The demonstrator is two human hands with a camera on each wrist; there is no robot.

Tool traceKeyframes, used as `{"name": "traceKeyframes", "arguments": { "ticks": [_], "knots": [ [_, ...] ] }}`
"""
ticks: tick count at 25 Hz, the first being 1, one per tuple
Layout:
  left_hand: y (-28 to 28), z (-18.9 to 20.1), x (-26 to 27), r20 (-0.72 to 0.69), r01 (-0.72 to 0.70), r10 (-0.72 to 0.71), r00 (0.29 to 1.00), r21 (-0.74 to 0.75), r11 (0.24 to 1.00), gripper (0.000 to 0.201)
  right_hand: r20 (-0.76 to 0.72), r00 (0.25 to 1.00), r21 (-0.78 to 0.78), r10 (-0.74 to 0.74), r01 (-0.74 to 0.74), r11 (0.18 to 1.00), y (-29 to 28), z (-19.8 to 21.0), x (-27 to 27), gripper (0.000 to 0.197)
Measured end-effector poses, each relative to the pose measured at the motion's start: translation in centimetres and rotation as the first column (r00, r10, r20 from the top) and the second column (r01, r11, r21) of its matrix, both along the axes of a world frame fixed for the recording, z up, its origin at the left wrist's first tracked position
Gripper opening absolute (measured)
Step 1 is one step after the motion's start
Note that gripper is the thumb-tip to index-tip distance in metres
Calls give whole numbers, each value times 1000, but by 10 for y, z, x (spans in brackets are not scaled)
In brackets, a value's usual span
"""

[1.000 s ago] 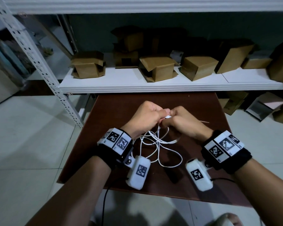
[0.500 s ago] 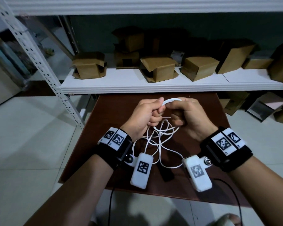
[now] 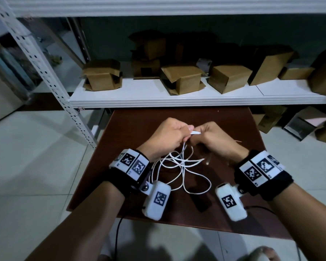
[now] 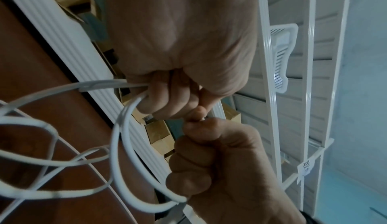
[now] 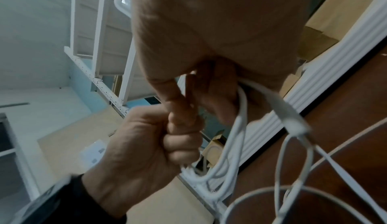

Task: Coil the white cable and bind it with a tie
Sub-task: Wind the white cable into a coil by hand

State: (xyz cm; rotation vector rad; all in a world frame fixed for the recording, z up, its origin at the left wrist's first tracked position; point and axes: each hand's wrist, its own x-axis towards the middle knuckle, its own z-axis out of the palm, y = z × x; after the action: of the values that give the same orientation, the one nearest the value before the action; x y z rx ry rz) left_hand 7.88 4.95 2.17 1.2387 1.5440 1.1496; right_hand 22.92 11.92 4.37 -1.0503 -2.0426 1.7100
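Note:
The white cable (image 3: 183,166) hangs in loose, tangled loops from both fists down onto the brown table (image 3: 132,121). My left hand (image 3: 169,140) grips a bunch of strands, its fingers curled round them (image 4: 163,98). My right hand (image 3: 215,140) grips the cable (image 5: 236,144) too, knuckle to knuckle with the left. A short white stretch (image 3: 195,132) bridges the two fists. A white plug end (image 5: 293,121) dangles below the right hand. A thin pale strip (image 3: 237,141) pokes out past the right hand; I cannot tell if it is the tie.
A white shelf (image 3: 177,100) with several cardboard boxes (image 3: 181,78) runs just behind the table. A perforated white upright (image 3: 51,76) slants at the left. A dark flat object (image 3: 201,202) lies on the table under the loops. Tiled floor surrounds the table.
Both hands have come down and toward me from half a second ago. The raised arch of cable between them has shrunk to a short stretch, and the loops lie lower.

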Motion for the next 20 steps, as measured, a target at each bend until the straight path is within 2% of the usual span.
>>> {"name": "traceKeyframes", "arguments": {
  "ticks": [3,5,6,8,10,13,15,17,19,20],
  "knots": [
    [1,6,-2,212,-9,0,977,42,999,45,-184,963,-114,-197,178,977,-7,6,-9,18],
    [1,10,-6,349,21,-54,936,99,995,42,-320,896,-256,-309,232,938,-4,12,-12,21],
    [0,11,-7,411,43,-89,907,119,992,41,-366,852,-339,-374,252,906,0,14,-11,30],
    [0,9,-7,489,66,-125,863,136,989,38,-407,789,-444,-461,271,854,4,14,-10,46],
    [0,5,-5,493,50,-110,863,133,990,38,-412,793,-438,-448,259,861,3,10,-10,48],
    [-1,8,-7,411,-9,-51,910,143,990,41,-398,853,-380,-336,180,907,4,6,-9,43],
    [-2,10,-8,325,-15,-33,945,146,989,43,-377,899,-301,-223,109,947,9,5,-4,31],
    [-1,8,-7,145,13,-35,989,145,989,45,-274,960,-126,-51,16,992,10,6,1,10],
    [0,1,-2,-122,49,-32,992,139,989,43,-86,993,44,79,-76,996,9,3,3,14],
    [0,-1,1,-202,52,-25,979,129,990,42,-19,996,81,90,-89,993,8,2,3,26]
  ]
}}
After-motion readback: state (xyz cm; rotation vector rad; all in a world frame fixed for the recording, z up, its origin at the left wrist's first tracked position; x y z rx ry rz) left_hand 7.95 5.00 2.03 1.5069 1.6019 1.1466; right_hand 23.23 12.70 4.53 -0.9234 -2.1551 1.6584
